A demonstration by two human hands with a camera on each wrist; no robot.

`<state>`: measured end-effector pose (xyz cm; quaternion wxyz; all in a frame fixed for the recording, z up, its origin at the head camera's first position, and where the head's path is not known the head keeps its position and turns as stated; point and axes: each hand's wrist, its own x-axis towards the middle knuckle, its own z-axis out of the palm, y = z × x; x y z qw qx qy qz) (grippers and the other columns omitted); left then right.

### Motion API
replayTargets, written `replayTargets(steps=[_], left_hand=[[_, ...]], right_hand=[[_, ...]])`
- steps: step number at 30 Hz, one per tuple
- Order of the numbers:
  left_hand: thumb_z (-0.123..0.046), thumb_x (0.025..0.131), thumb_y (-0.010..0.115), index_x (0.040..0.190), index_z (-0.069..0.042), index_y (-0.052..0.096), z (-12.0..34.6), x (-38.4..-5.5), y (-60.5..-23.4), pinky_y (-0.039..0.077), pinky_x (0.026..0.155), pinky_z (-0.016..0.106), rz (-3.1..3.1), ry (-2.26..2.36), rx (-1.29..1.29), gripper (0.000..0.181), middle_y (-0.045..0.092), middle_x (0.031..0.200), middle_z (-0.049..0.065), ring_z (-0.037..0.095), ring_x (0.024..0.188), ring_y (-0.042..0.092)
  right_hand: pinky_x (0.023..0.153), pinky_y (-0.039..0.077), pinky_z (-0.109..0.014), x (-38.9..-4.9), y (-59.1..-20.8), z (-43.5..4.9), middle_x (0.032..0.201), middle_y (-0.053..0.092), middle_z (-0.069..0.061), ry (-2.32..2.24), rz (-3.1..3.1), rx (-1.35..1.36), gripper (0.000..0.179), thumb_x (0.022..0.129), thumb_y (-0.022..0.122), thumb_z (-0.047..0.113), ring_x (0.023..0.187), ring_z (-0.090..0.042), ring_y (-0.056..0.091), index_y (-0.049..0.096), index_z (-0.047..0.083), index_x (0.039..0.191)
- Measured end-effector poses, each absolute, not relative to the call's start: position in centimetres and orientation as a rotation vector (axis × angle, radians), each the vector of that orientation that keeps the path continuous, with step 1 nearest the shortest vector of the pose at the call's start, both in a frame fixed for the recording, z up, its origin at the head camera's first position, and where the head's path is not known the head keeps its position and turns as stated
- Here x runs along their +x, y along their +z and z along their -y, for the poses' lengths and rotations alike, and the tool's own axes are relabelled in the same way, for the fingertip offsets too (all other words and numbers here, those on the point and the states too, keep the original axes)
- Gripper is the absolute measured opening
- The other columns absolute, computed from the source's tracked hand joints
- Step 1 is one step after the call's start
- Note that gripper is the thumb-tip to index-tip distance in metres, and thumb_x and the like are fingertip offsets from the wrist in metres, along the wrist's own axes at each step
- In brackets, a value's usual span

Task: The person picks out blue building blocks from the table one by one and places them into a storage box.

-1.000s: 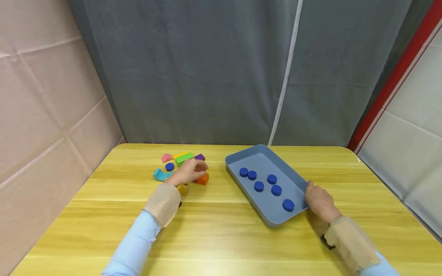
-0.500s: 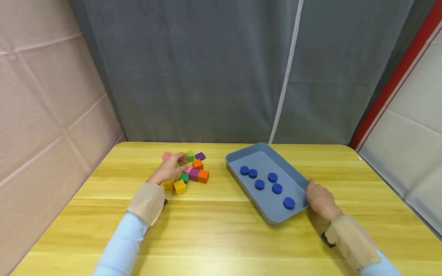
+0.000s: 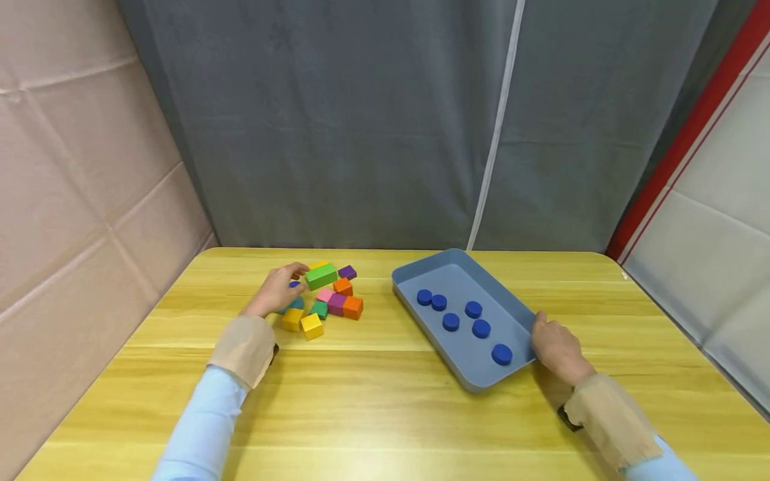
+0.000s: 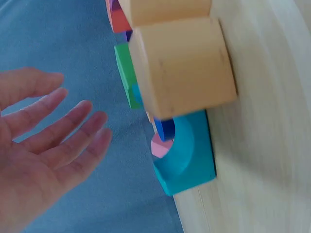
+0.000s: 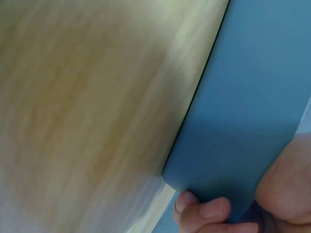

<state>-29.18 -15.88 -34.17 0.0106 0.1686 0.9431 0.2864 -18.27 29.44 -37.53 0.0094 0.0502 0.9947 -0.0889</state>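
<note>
My left hand (image 3: 272, 292) hovers over the left side of a pile of blocks, fingers spread and holding nothing. A blue disc (image 3: 294, 284) shows partly beneath its fingers. In the left wrist view, that disc (image 4: 166, 128) sits beside a teal arch block (image 4: 197, 158), apart from the fingertips. My right hand (image 3: 559, 351) grips the near right corner of a grey-blue tray (image 3: 454, 277), thumb over its wall and fingers (image 5: 204, 211) underneath. Several blue discs (image 3: 473, 309) lie scattered flat in the tray.
Right of my left hand lie a green block (image 3: 321, 276), orange cube (image 3: 353, 308), purple cube (image 3: 337, 304), dark green block (image 3: 319, 309) and yellow cubes (image 3: 312, 327). A grey curtain (image 3: 349, 133) hangs behind the wooden table (image 3: 373, 421).
My left hand has moved left across the pile, from above the orange blocks to beside the blue disc, uncovering the cubes. My right hand and the tray stay put.
</note>
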Motion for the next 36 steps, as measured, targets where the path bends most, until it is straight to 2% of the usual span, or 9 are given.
replayTargets(steps=[7, 14, 21, 29, 36], left_hand=[[-0.001, 0.088, 0.047, 0.121, 0.009, 0.045, 16.7, -29.7, -34.7, 0.035, 0.092, 0.05, -2.948, 0.806, 0.493, 0.035, 0.048, 0.119, 0.028, 0.041, 0.108, 0.045], [-0.005, 0.087, 0.051, 0.123, 0.006, 0.046, 16.7, -30.4, -35.4, 0.031, 0.094, 0.056, -2.954, 0.668, 0.441, 0.038, 0.045, 0.124, 0.029, 0.049, 0.11, 0.038], [-0.005, 0.087, 0.05, 0.126, 0.005, 0.043, 16.4, -31.3, -35.8, 0.031, 0.095, 0.055, -2.908, 0.6, 0.396, 0.041, 0.042, 0.126, 0.028, 0.042, 0.108, 0.039], [-0.005, 0.088, 0.048, 0.127, 0.007, 0.04, 16.4, -32.0, -35.8, 0.032, 0.095, 0.053, -2.883, 0.539, 0.415, 0.042, 0.039, 0.127, 0.03, 0.044, 0.11, 0.038], [-0.008, 0.089, 0.048, 0.12, 0.01, 0.041, 16.3, -32.8, -35.9, 0.036, 0.092, 0.048, -2.855, 0.474, 0.36, 0.037, 0.042, 0.117, 0.029, 0.038, 0.103, 0.042]], right_hand=[[0.047, 0.044, -0.047, -18.8, -38.5, -29.9, 0.073, 0.053, -0.034, -0.288, -3.144, 0.16, 0.022, 0.084, 0.027, -0.006, 0.064, -0.045, 0.055, 0.038, -0.017, 0.099], [0.05, 0.045, -0.049, -18.3, -37.6, -29.5, 0.074, 0.052, -0.035, -0.282, -3.127, 0.143, 0.02, 0.083, 0.029, -0.006, 0.067, -0.046, 0.055, 0.037, -0.019, 0.097], [0.049, 0.045, -0.047, -18.2, -37.6, -29.4, 0.074, 0.053, -0.034, -0.286, -3.124, 0.157, 0.02, 0.084, 0.028, -0.007, 0.066, -0.045, 0.056, 0.037, -0.018, 0.097], [0.047, 0.045, -0.047, -18.2, -37.6, -29.5, 0.072, 0.053, -0.033, -0.289, -3.13, 0.152, 0.02, 0.083, 0.029, -0.007, 0.064, -0.044, 0.055, 0.038, -0.018, 0.098], [0.046, 0.045, -0.046, -18.2, -37.6, -29.4, 0.072, 0.052, -0.033, -0.286, -3.128, 0.143, 0.02, 0.084, 0.028, -0.007, 0.063, -0.043, 0.056, 0.038, -0.018, 0.097]])
